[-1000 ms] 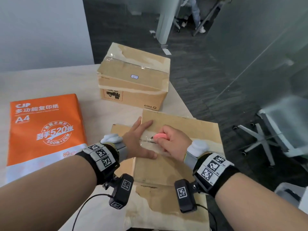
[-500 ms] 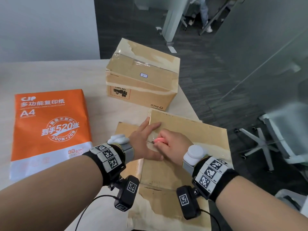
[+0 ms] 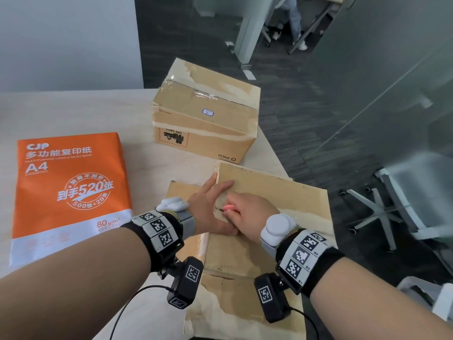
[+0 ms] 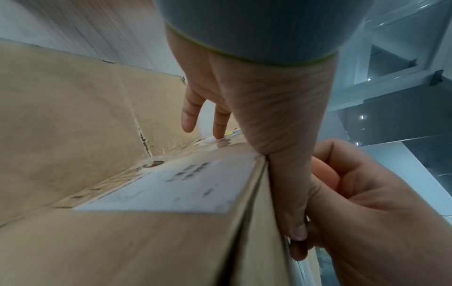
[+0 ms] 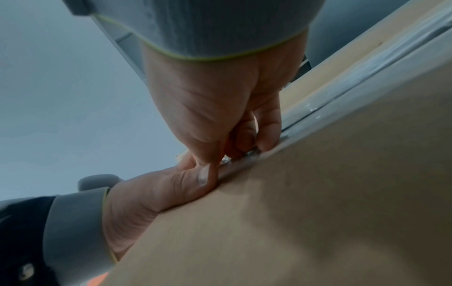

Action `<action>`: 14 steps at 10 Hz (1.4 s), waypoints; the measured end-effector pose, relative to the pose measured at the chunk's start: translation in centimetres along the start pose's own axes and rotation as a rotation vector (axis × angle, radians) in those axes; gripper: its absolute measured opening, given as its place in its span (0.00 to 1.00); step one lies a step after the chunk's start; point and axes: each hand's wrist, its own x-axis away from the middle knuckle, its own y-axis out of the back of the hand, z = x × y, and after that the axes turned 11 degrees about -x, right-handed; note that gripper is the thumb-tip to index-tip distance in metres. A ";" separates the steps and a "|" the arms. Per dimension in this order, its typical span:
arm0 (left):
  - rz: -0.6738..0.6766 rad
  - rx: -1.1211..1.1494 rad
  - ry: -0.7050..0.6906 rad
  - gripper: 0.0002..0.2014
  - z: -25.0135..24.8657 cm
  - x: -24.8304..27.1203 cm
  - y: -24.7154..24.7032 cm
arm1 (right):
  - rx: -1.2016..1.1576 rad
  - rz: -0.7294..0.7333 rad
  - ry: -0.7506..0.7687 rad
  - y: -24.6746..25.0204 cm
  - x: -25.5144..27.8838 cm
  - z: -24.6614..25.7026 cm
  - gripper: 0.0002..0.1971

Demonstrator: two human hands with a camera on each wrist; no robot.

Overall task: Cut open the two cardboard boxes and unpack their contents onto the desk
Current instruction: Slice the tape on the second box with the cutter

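Fingers [image 3: 241, 204] grip cutter [image 3: 229, 207] (pink).

Paper ream [image 3: 66, 192]: "CJP", "A4", "80g/m²"; far box [image 3: 208, 123]: "PICO".

Pale wood desk [image 3: 73, 111], corner at the right. White wall [image 3: 66, 40] behind it. Dark grey carpet floor [image 3: 306, 99]. Frosted glass partition [image 3: 392, 77] at right, with a white office chair [image 3: 416, 204] blurred behind it. White pillar [image 3: 250, 28] far back; chair legs beyond.
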 end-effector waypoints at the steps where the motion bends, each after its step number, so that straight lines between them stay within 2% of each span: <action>1: 0.006 -0.013 0.002 0.63 0.1 0.0 0.0 | 0.013 0.000 -0.015 0.5 0.6 -0.7 0.08; 4: 0.019 -0.040 0.013 0.61 0.2 -0.2 0.0 | 0.003 0.000 -0.015 0.6 1.1 -1.7 0.05; 7: 0.003 -0.034 0.034 0.64 0.2 -0.2 -0.2 | 0.057 0.043 -0.058 1.1 1.8 -2.4 0.08; 9: 0.012 -0.040 0.039 0.61 0.1 -0.2 0.0 | 0.068 0.049 -0.131 2.5 3.8 -4.6 0.07; 11: 0.004 -0.046 0.051 0.60 0.0 -0.2 0.0 | 0.080 0.055 -0.134 2.3 4.0 -5.1 0.07; 13: 0.013 -0.058 0.071 0.60 -0.4 0.0 0.0 | 0.115 0.054 -0.190 3.5 5.8 -7.6 0.11; 14: 0.017 -0.070 0.077 0.60 -0.5 -0.1 0.1 | 0.099 0.038 -0.196 3.1 6.0 -7.9 0.09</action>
